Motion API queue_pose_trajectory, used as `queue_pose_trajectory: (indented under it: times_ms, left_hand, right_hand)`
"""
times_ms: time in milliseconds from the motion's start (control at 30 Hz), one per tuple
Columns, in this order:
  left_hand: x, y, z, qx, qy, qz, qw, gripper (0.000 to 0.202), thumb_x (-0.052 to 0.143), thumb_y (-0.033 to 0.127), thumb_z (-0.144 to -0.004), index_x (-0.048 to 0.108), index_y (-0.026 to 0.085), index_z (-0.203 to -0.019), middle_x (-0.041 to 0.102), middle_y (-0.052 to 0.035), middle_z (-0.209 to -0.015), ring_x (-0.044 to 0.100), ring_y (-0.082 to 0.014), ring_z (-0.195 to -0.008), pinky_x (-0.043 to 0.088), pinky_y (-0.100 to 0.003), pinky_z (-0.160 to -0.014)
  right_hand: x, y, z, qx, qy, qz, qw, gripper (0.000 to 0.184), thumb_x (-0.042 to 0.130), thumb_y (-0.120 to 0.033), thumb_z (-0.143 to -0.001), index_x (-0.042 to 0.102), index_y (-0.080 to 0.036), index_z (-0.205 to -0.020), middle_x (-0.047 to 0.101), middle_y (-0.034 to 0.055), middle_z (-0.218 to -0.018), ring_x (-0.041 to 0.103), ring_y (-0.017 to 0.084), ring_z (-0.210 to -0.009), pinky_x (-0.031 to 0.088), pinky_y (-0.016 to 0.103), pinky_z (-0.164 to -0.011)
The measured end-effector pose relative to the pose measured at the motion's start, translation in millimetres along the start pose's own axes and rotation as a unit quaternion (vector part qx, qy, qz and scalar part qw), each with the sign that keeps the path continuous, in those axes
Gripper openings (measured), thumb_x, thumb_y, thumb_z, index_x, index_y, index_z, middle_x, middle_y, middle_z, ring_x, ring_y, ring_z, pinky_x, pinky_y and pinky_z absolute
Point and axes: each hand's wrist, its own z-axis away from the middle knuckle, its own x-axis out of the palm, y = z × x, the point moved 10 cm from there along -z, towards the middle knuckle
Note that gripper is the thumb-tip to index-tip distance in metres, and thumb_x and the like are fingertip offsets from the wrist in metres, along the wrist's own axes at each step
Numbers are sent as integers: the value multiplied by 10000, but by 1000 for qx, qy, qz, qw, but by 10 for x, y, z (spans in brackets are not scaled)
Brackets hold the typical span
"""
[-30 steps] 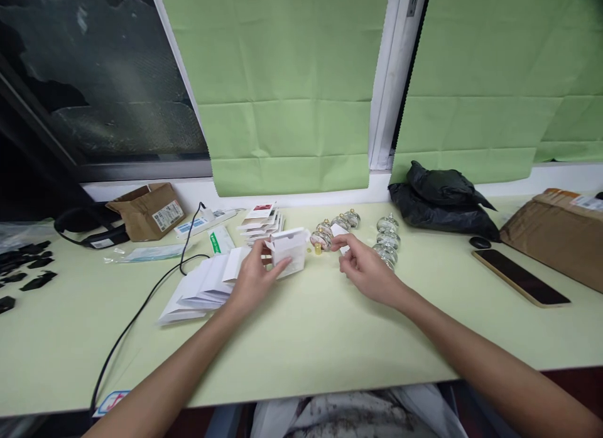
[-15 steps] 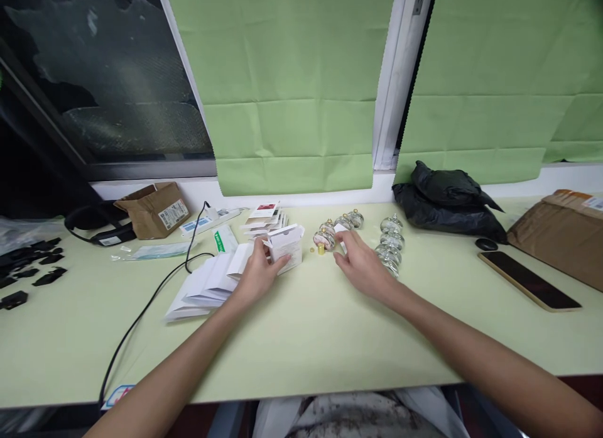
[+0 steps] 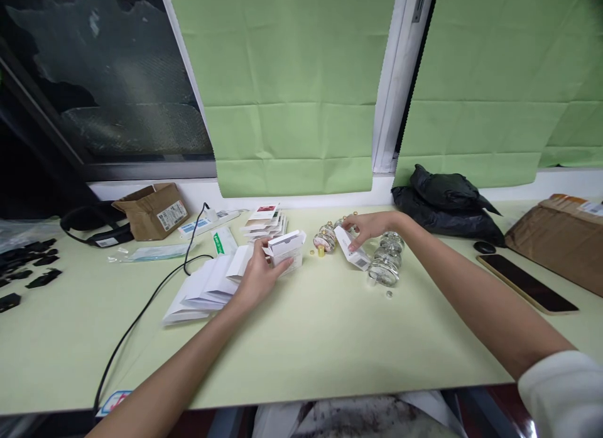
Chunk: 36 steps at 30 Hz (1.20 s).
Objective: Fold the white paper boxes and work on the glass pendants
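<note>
Gripped between thumb and fingers, a flapped box [image 3: 286, 244] sits in the left hand [image 3: 258, 269], just beside the white stack [image 3: 207, 288]. The right hand [image 3: 366, 227] has its grip closed on a tilted carton [image 3: 348, 248], between the gold-topped bottles [image 3: 325, 237] and the clear bottles [image 3: 386, 265]; whether that carton touches the tabletop [image 3: 301, 337], I cannot tell. Near the clear bottles lies a small cap [image 3: 389, 294].
</note>
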Motion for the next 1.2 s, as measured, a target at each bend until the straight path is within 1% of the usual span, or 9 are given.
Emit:
queue_pose_trajectory:
  times_ms: [133, 367, 500, 667, 800, 900, 1000, 1100, 1200]
  left_hand:
    - [-4, 15, 12, -3, -2, -17, 1000, 672, 806, 484, -836, 437, 279, -1358, 664, -102, -1309, 719, -254, -1031, 588, -403, -860]
    - [-5, 54, 24, -6, -1, -4, 1000, 665, 810, 478, -831, 443, 275, -1347, 677, -100, -1294, 726, -254, -1018, 590, -400, -854]
    - [7, 76, 36, -7, -8, -9, 1000, 652, 795, 492, -841, 442, 275, -1346, 685, -91, -1294, 726, -263, -1037, 594, -409, -866]
    - [23, 75, 52, -20, -15, -26, 999, 636, 765, 515, -870, 424, 285, -1355, 688, -82, -1314, 728, -264, -1049, 589, -409, -889]
    - [26, 83, 58, -19, -17, -37, 999, 645, 757, 523, -875, 422, 281, -1369, 696, -85, -1297, 731, -266, -1033, 587, -404, -878]
    - [19, 102, 62, -16, -16, -43, 999, 652, 754, 520, -878, 414, 283, -1381, 693, -84, -1293, 726, -265, -1039, 585, -401, -879]
    - [29, 131, 66, -10, -22, -44, 999, 631, 742, 512, -889, 413, 280, -1375, 690, -85, -1294, 718, -263, -1066, 581, -394, -885]
    - [40, 143, 68, -9, -23, -39, 999, 618, 737, 507, -892, 407, 278, -1362, 683, -84, -1308, 727, -252, -1042, 583, -381, -869]
    - [39, 145, 64, -7, -18, -42, 999, 603, 735, 508, -890, 412, 270, -1340, 683, -85, -1312, 734, -242, -1013, 581, -368, -854]
  right_hand:
    - [116, 13, 12, -17, -12, -21, 1000, 1068, 894, -667, -597, 544, -206, -1495, 571, 145, -1526, 583, 379, -1336, 504, 422, -1076]
    - [121, 65, 42, -11, 7, -50, 999, 864, 890, -678, -604, 644, -233, -1303, 648, 100, -1407, 606, 362, -1260, 492, 404, -1038]
    - [103, 113, 9, 17, 38, -70, 997, 718, 786, -750, -714, 662, -225, -1188, 702, 90, -1281, 642, 319, -1156, 513, 358, -951]
    - [110, 295, -35, 130, 100, -104, 981, 896, 747, -808, -710, 553, -130, -1263, 667, 196, -1212, 664, 305, -1015, 559, 339, -739]
    - [193, 328, -51, 191, 104, -139, 966, 1043, 864, -707, -615, 476, -109, -1377, 593, 252, -1332, 695, 293, -986, 599, 330, -646]
    - [194, 284, -29, 212, 111, -148, 960, 1024, 874, -642, -633, 464, -103, -1401, 612, 247, -1309, 713, 288, -944, 607, 341, -641]
    - [85, 212, 56, 220, 135, -131, 957, 970, 873, -605, -638, 486, -108, -1375, 592, 260, -1336, 702, 327, -1014, 610, 370, -684]
    - [-132, 104, 196, 213, 179, -103, 955, 922, 851, -590, -664, 465, -133, -1366, 526, 266, -1416, 634, 387, -1176, 602, 431, -824]
    - [-339, -73, 359, 191, 238, -87, 948, 861, 800, -600, -729, 409, -157, -1356, 440, 241, -1475, 614, 375, -1192, 569, 472, -928]
